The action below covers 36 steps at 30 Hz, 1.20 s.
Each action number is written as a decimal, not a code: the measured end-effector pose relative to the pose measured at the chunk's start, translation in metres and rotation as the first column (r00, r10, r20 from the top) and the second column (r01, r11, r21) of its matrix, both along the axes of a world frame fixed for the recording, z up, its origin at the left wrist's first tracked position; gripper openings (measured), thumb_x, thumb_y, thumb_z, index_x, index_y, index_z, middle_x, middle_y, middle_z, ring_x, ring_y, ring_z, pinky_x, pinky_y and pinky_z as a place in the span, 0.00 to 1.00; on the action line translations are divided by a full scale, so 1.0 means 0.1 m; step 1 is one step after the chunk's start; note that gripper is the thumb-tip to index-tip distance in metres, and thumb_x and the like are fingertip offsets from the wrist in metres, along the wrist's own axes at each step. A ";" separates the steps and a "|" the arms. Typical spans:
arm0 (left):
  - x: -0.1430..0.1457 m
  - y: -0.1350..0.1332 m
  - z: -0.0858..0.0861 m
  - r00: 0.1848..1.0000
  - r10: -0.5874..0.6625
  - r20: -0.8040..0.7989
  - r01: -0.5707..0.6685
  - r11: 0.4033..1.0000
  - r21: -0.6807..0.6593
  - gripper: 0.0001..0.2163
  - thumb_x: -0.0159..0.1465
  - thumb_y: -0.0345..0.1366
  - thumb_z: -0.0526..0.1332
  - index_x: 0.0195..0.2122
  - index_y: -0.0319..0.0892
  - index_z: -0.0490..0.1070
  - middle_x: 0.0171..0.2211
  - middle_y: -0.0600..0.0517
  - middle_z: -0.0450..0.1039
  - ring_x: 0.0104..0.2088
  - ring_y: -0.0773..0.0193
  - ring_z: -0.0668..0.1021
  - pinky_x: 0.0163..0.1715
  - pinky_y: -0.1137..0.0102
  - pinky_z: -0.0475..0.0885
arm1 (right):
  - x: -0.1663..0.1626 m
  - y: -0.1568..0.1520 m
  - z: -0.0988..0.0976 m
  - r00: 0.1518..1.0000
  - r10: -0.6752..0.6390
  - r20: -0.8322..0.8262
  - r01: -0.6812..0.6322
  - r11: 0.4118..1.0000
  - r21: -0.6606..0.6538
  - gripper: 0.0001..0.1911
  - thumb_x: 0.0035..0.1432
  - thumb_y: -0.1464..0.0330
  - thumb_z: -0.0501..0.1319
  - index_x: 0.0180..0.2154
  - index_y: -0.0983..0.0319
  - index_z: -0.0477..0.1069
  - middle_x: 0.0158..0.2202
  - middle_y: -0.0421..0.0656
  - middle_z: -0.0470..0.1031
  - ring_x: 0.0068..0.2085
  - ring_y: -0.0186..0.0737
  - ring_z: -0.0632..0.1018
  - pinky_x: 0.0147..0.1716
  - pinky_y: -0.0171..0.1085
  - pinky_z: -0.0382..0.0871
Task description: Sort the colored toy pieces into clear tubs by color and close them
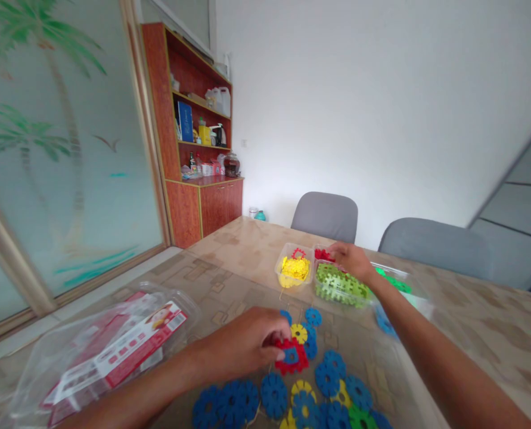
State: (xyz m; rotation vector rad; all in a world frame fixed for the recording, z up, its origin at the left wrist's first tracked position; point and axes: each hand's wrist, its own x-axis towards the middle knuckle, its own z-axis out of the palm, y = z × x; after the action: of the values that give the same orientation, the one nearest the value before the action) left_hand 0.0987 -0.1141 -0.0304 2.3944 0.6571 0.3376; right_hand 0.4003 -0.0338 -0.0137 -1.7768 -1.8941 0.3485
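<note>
Low over the table, my left hand (269, 336) pinches a square red notched plastic building piece (298, 358) at its left edge; blue shows through its middle. A yellow flower-shaped disc (298, 333) and a blue disc (313, 316) lie just beyond it. My right hand (352, 261) reaches over a small clear box of red pieces (323, 255), its fingers curled together at the red pieces. Whatever is between those fingertips is hidden. In front of that hand, a clear box holds light-green pieces (339, 285). Yellow pieces (294, 269) fill another clear box to the left.
Several blue discs (273, 395) lie along the near table edge, with yellow ones and a green disc (361, 418). Clear plastic packaging (113, 351) lies at left. Brighter green pieces (394, 280) sit right of my right hand. Grey chairs (324, 213) stand behind the table.
</note>
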 end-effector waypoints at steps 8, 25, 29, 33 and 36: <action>0.14 0.09 -0.14 0.937 0.270 0.220 -0.223 0.951 -0.215 0.05 0.58 0.35 0.58 0.32 0.39 0.68 0.27 0.55 0.69 0.28 0.68 0.70 0.26 0.75 0.62 | -0.51 -0.52 0.00 0.913 0.343 -0.222 -0.367 0.927 -0.078 0.21 0.64 0.55 0.48 0.36 0.62 0.72 0.31 0.41 0.77 0.29 0.36 0.77 0.26 0.32 0.69; -0.21 0.13 -0.07 0.967 0.006 -0.256 0.005 0.999 0.041 0.18 0.52 0.43 0.68 0.43 0.45 0.72 0.38 0.53 0.73 0.35 0.60 0.75 0.29 0.73 0.66 | 0.19 0.33 0.17 0.927 -0.256 0.275 0.270 0.963 -0.012 0.15 0.63 0.64 0.58 0.50 0.61 0.67 0.50 0.46 0.70 0.45 0.43 0.75 0.43 0.46 0.72; -0.25 0.10 -0.04 0.915 -0.072 -0.398 0.115 0.990 0.086 0.24 0.44 0.45 0.72 0.42 0.46 0.72 0.40 0.53 0.72 0.34 0.58 0.75 0.28 0.72 0.66 | -0.04 0.48 0.07 0.875 -0.268 0.403 0.297 0.955 -0.011 0.14 0.63 0.64 0.58 0.50 0.61 0.67 0.50 0.46 0.70 0.45 0.42 0.75 0.43 0.46 0.71; -0.23 0.11 -0.07 0.897 -0.070 -0.436 0.128 0.986 0.104 0.23 0.45 0.46 0.71 0.42 0.49 0.71 0.44 0.53 0.70 0.38 0.55 0.76 0.33 0.69 0.70 | -0.46 0.66 -0.03 0.847 -0.199 0.494 0.251 0.967 -0.040 0.14 0.63 0.64 0.58 0.50 0.61 0.67 0.50 0.46 0.70 0.45 0.42 0.75 0.43 0.46 0.72; -0.23 0.12 -0.11 0.902 -0.063 -0.426 0.118 0.988 0.102 0.23 0.45 0.46 0.71 0.43 0.49 0.71 0.44 0.53 0.69 0.39 0.55 0.76 0.35 0.68 0.71 | -0.69 0.77 -0.09 0.814 -0.208 0.542 0.268 0.963 -0.033 0.15 0.63 0.64 0.58 0.50 0.62 0.67 0.50 0.46 0.70 0.46 0.43 0.75 0.43 0.47 0.71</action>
State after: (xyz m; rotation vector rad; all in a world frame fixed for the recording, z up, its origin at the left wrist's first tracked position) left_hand 0.0756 -0.1020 -0.0418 2.6352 0.7264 -0.1970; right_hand 0.3310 0.0427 -0.0227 -2.3413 -1.9915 -0.1674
